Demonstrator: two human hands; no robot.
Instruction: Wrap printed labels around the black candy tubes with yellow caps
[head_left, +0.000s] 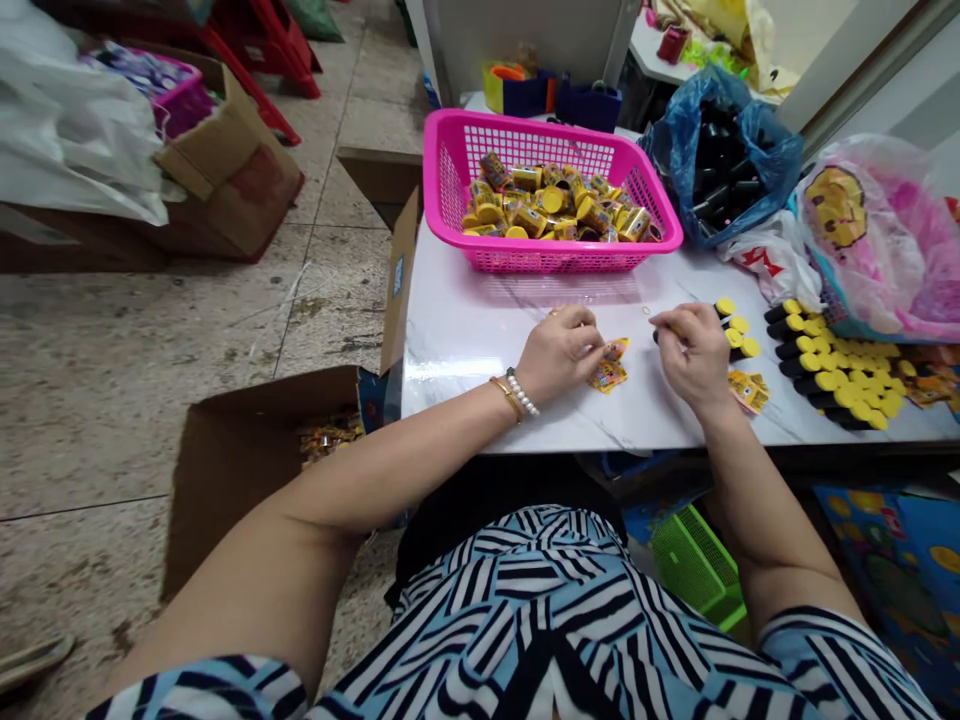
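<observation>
Left hand (562, 345) pinching yellow wrapper (611, 374) | right hand (691, 350) beside yellow-capped tubes (739, 325)

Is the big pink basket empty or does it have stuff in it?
It has stuff in it: a heap of little yellow jars lies in the pink basket, with bare back wall showing above them.

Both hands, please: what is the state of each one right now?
Left hand: curled, at the yellow wrappers; whether holding one cannot be told.
Right hand: curled; whether holding anything cannot be told.
</observation>
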